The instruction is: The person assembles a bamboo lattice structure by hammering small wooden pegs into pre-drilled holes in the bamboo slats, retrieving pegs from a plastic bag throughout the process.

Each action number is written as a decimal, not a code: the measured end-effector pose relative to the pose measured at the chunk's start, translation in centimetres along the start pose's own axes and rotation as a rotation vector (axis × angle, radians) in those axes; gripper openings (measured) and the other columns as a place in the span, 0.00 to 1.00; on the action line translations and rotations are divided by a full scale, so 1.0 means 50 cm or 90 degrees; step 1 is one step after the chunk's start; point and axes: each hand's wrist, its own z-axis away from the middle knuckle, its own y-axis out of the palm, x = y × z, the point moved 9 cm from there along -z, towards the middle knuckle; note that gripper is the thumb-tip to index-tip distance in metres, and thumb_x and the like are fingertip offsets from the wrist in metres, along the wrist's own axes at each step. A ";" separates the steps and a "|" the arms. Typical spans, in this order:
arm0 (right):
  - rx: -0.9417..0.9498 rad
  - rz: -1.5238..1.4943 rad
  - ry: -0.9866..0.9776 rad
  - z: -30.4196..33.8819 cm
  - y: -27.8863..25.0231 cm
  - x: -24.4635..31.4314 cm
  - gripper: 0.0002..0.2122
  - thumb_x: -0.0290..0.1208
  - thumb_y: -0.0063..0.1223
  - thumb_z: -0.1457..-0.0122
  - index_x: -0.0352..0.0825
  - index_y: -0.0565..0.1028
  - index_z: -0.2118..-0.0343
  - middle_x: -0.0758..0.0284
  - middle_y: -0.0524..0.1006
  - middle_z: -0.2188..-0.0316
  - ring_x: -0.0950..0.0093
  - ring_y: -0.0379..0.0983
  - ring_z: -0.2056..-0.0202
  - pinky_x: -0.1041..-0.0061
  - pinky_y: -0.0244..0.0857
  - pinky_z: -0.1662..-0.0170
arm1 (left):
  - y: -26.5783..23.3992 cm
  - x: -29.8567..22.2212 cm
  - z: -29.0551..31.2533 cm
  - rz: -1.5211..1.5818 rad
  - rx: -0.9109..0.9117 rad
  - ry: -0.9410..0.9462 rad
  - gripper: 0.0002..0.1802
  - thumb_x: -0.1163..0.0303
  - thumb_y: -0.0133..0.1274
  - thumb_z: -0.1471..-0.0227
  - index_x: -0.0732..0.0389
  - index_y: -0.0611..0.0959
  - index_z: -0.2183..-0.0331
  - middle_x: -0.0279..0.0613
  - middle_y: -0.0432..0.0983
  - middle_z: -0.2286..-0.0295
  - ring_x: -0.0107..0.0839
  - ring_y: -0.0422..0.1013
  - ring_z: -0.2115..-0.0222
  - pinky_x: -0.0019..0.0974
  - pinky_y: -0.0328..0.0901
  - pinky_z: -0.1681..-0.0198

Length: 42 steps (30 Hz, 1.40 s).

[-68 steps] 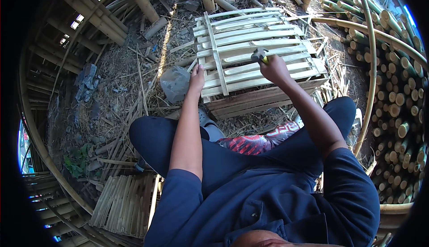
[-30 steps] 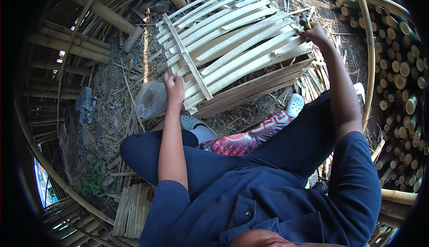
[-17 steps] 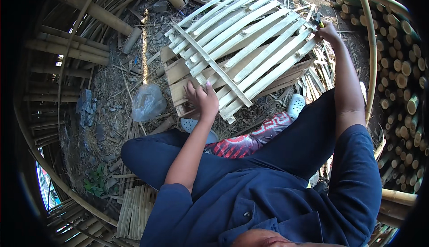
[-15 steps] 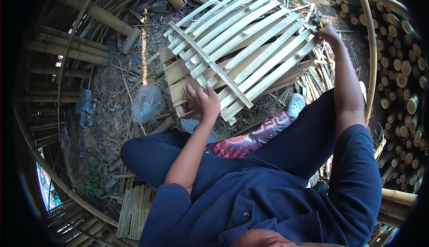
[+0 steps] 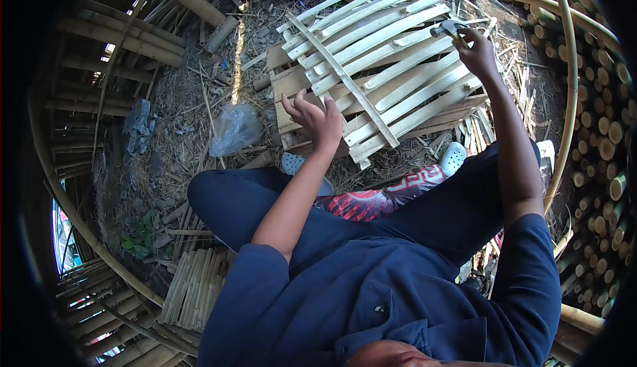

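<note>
A slatted panel of pale split-bamboo strips (image 5: 418,60) lies in front of me over brown wooden boards (image 5: 286,83). One narrow crosspiece (image 5: 350,83) runs across the slats near their left ends. My right hand (image 5: 479,55) is closed around the handle of a hammer (image 5: 448,28), raised over the right part of the panel. The hammer's metal head points left. At the left ends of the slats, my left hand (image 5: 320,123) has its fingers bent and apart, with nothing visible in them.
Stacked bamboo poles (image 5: 600,141) stand on the right, behind a bent bamboo hoop (image 5: 569,95). A clear plastic bag (image 5: 235,130) lies on the straw-strewn ground at left. A bundle of split bamboo (image 5: 192,287) is at lower left. A red patterned sack (image 5: 361,204) lies between my legs.
My right hand has brought the hammer left and inward from the panel's right edge, so its head now shows over the slats. My left hand stays by the left slat ends. The view has shifted.
</note>
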 end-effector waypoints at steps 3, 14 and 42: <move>0.061 -0.039 -0.064 0.048 0.096 0.109 0.17 0.35 0.62 0.38 0.34 0.79 0.48 0.50 0.81 0.62 0.54 0.80 0.60 0.61 0.71 0.57 | -0.054 0.025 -0.085 0.059 -0.058 -0.030 0.32 0.72 0.55 0.47 0.69 0.62 0.44 0.70 0.33 0.34 0.67 0.37 0.32 0.62 0.39 0.31; 0.035 0.151 -0.321 0.190 0.225 0.272 0.08 0.30 0.60 0.42 0.39 0.80 0.60 0.59 0.80 0.65 0.56 0.76 0.59 0.55 0.69 0.58 | -0.272 0.543 -0.232 0.101 -0.179 -0.537 0.25 0.70 0.53 0.46 0.69 0.75 0.47 0.62 0.48 0.36 0.59 0.65 0.43 0.53 0.65 0.40; -0.063 0.023 -0.321 0.177 0.162 0.373 0.13 0.27 0.59 0.41 0.33 0.79 0.53 0.58 0.81 0.58 0.57 0.75 0.53 0.60 0.68 0.47 | -0.314 0.219 -0.469 0.171 -0.003 -0.172 0.13 0.68 0.60 0.45 0.65 0.90 0.60 0.32 0.81 0.72 0.23 0.73 0.71 0.29 0.66 0.61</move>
